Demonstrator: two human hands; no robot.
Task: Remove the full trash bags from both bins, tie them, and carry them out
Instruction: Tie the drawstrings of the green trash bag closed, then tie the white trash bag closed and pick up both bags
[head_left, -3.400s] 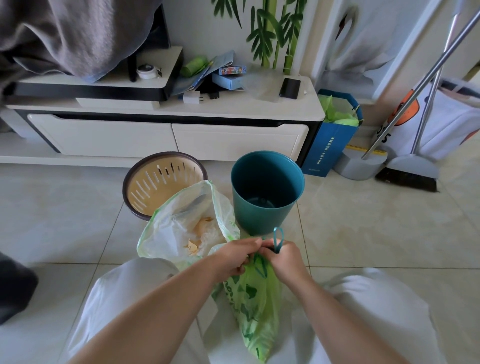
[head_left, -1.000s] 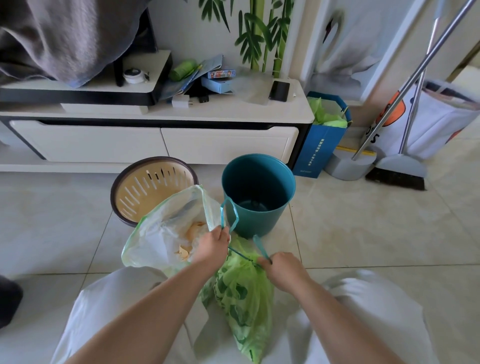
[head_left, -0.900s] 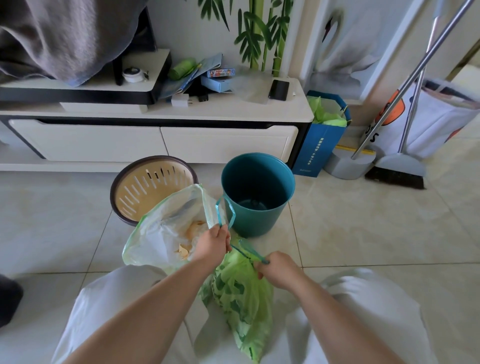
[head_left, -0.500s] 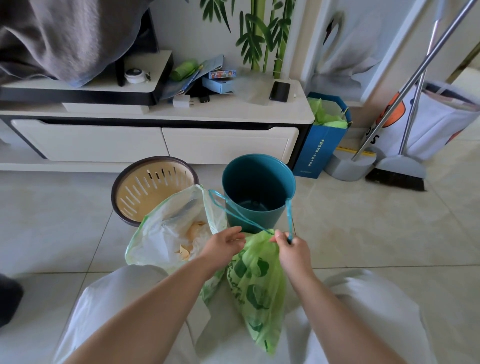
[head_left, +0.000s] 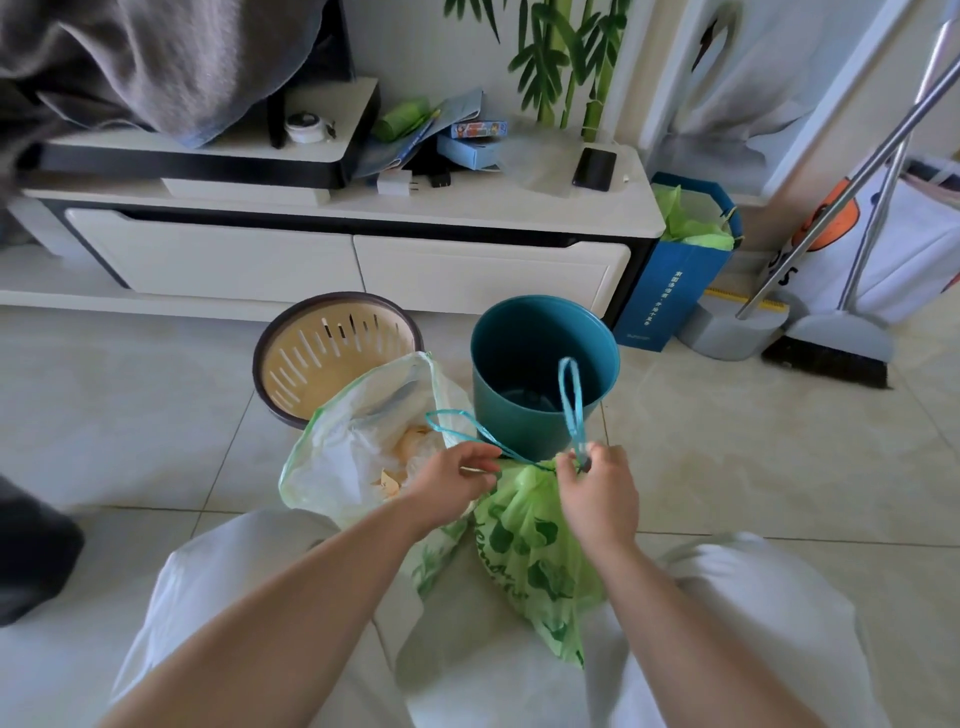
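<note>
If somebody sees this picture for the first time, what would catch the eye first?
Most likely the green printed trash bag at bottom centre, between the person's knees. Its neck is gathered, and the right hand pinches a blue drawstring loop standing up in front of the teal bin. Next comes the pale open bag to its left, showing scraps inside, beside the left hand, with the beige slotted bin behind.

Tiled floor (head_left: 753, 467): beige slotted bin (head_left: 311, 364) ctr-left, teal bin (head_left: 519, 415) just beside, ctr; blue paper bag (head_left: 670, 291), dustpan (head_left: 727, 332), broom (head_left: 836, 343) upper right.
</note>
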